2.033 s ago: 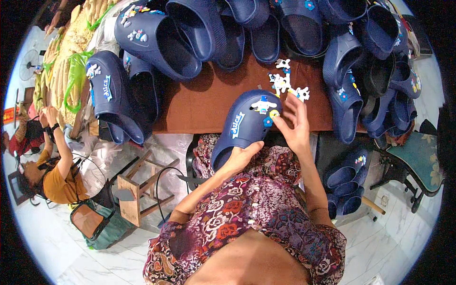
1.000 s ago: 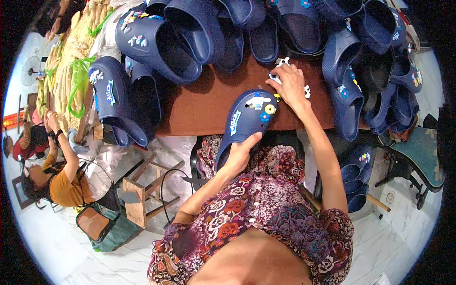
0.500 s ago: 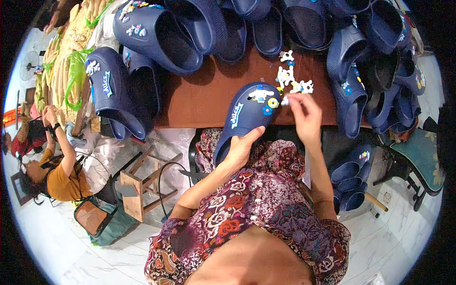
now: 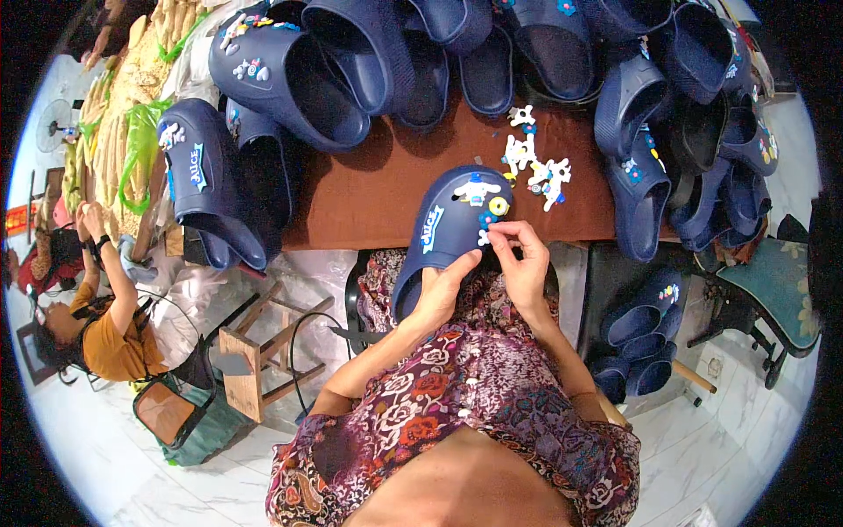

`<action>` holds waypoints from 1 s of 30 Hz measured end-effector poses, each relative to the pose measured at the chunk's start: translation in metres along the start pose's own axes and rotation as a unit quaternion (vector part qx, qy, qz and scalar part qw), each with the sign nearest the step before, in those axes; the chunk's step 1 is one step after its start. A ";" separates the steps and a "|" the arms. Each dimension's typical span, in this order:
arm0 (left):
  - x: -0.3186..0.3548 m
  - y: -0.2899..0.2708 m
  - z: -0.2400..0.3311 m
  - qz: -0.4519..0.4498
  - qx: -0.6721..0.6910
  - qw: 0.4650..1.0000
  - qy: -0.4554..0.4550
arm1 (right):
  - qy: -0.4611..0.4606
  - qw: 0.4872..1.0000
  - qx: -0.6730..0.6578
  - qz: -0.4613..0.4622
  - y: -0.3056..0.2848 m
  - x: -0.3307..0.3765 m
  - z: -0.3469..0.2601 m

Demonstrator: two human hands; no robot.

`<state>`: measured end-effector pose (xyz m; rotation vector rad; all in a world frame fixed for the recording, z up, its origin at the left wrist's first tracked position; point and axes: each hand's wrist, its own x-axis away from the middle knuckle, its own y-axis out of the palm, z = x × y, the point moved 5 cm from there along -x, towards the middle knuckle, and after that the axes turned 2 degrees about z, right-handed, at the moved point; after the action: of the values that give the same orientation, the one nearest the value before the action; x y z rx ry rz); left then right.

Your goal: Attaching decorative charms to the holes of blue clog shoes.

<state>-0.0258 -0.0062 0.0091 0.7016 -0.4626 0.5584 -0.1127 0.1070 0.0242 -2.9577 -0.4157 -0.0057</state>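
Observation:
My left hand (image 4: 446, 285) grips a navy clog (image 4: 450, 215) near its opening, its fingers inside and the thumb on top. The toe points away from me, over the table's near edge. On the upper are a white character charm (image 4: 476, 190), a yellow ring-shaped charm (image 4: 499, 205), a blue flower charm (image 4: 488, 220) and a light-blue name banner (image 4: 431, 230). My right hand (image 4: 520, 259) pinches a small white charm (image 4: 484, 237) against the clog's right side, below the flower. Fingertips partly cover this charm. Beyond the toe lies a loose cluster of white charms (image 4: 536, 162).
A brown-covered table (image 4: 351, 198) carries many navy clogs, with a decorated clog (image 4: 195, 171) at left and another clog (image 4: 645, 189) at right. More clogs (image 4: 645, 329) rest on a black seat at lower right. A wooden stool (image 4: 250, 360) and a seated person (image 4: 118, 329) are at left.
My right hand has come nearer and left, bringing the small white charm from beside the clog's toe to its right side. The clog has shifted slightly toward me.

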 end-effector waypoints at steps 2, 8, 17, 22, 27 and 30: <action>0.000 -0.001 -0.001 0.014 -0.001 1.000 -0.005 | -0.078 0.992 0.092 0.032 -0.001 0.002 -0.010; 0.001 0.000 -0.001 0.022 0.000 1.000 -0.007 | -0.069 0.996 0.052 0.037 0.003 0.007 0.002; 0.001 -0.001 -0.004 0.016 -0.016 1.000 0.021 | 0.094 0.986 -0.138 -0.031 -0.002 -0.001 0.026; 0.002 -0.005 -0.005 0.016 -0.037 0.999 0.030 | 0.140 0.980 -0.110 -0.088 -0.002 -0.005 0.021; 0.006 -0.002 -0.002 0.015 -0.049 0.998 0.041 | 0.129 0.985 -0.067 -0.097 0.000 -0.006 0.029; 0.003 -0.005 -0.004 0.008 -0.050 0.998 0.048 | 0.126 0.986 -0.063 -0.089 0.004 -0.002 0.027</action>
<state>-0.0194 -0.0052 0.0060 0.5734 -0.4046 0.5768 -0.1141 0.1065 -0.0030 -2.9751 -0.6627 -0.4366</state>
